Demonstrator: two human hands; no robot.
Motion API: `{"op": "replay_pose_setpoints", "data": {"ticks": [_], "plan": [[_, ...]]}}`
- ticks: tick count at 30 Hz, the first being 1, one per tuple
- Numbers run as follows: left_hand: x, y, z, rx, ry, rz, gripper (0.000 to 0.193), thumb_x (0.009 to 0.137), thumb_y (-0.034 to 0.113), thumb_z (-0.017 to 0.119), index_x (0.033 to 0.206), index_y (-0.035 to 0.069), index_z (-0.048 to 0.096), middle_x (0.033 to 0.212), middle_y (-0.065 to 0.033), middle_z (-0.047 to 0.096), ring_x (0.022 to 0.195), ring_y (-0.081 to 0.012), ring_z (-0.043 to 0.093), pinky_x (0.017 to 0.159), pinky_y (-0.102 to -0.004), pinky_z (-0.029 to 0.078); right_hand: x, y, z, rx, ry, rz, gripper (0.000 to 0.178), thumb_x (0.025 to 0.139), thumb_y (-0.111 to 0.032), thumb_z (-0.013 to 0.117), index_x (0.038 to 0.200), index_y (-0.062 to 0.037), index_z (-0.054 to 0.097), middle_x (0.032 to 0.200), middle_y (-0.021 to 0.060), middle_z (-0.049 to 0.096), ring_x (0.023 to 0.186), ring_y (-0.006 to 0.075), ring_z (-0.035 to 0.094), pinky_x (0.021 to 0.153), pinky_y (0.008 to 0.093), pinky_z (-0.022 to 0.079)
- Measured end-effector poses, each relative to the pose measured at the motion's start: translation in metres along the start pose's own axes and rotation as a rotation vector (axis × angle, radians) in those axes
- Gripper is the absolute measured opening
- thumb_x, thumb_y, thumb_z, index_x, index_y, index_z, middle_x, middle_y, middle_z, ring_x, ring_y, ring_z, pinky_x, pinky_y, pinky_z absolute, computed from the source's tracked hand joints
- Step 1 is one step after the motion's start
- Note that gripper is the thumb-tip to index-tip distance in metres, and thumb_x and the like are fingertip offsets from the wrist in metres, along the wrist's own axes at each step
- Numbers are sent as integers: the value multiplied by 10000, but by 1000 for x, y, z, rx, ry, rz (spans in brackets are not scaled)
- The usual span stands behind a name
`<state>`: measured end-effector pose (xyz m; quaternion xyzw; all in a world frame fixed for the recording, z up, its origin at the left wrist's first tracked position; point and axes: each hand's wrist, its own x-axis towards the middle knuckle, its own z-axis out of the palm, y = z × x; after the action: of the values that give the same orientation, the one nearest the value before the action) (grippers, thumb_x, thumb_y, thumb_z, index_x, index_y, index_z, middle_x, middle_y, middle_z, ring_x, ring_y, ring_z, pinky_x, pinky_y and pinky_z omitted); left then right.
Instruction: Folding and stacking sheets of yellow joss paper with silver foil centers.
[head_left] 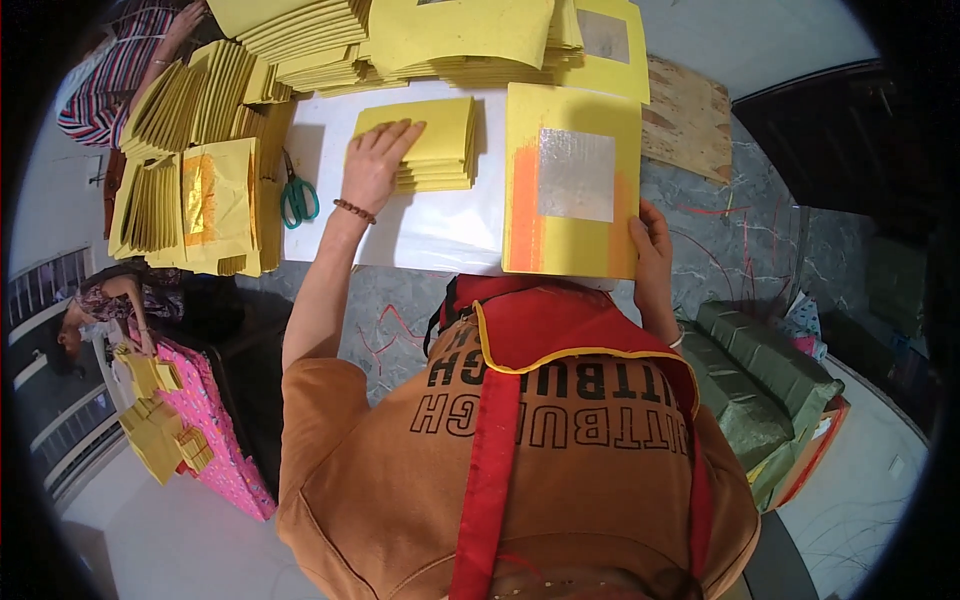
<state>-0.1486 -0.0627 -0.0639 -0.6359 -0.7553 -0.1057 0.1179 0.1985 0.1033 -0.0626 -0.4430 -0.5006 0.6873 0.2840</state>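
My left hand (380, 165) lies with its fingers stretched over a small pile of folded yellow paper (440, 140) on the white tabletop (440, 230). A beaded bracelet (354, 211) circles that wrist. To the right lies a stack of yellow paper sheets (522, 180), its top sheet bearing a silver foil square (577, 176) and orange streaks. At this stack's right edge, my right hand (653, 245) is curled, thumb against the sheets; its fingers are partly hidden. Green-handled scissors (299, 200) rest near the table's left side.
Bundles of folded yellow paper (165, 110) crowd the table's left end, with more yellow stacks (460, 35) along the far side. A wooden board (687, 120) lies beyond at right. Green wrapped bundles (745, 390) stand at my right. Two other people work at left, one beside a pink-covered table (215, 430).
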Motion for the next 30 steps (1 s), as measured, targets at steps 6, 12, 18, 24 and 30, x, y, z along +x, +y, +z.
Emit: {"op": "replay_pose_setpoints", "data": {"ticks": [6,12,18,24,30], "plan": [[-19,4,21,-150,-201,-105,702,684,-10,567,1342,156,385,1374,-79,378,1225,-294,369,994,-407,320,-3,-4,-2,-42,-15,26,364,890,-124,523,1225,0,457,1192,94,508,1064,161,494,909,279,397],[-19,13,20,0,-242,-79,848,645,35,622,1397,97,234,1427,-134,265,1290,-321,279,1047,-448,249,0,-1,2,-38,8,-29,386,881,-125,534,1240,-12,446,1249,112,455,1109,181,462,918,298,396],[-9,8,0,-115,-258,-36,885,608,64,681,1381,61,252,1408,-149,289,1283,-329,285,1053,-448,246,6,6,-13,-136,-14,-109,432,844,-118,580,1255,-68,457,1295,93,393,1159,199,414,929,308,389],[-2,11,-13,-105,-298,-55,888,606,63,677,1384,64,250,1411,-161,278,1290,-328,277,1060,-458,226,-2,-3,-9,-282,-34,-288,302,847,-110,574,1147,-82,564,1294,85,383,1135,175,436,876,280,421],[22,68,-44,-132,-158,45,792,614,34,609,1356,70,334,1379,-155,334,1262,-316,318,1019,-455,265,8,9,-11,-246,-62,-240,223,856,-122,572,1069,-69,609,1280,100,406,1153,183,436,890,272,406]]}}
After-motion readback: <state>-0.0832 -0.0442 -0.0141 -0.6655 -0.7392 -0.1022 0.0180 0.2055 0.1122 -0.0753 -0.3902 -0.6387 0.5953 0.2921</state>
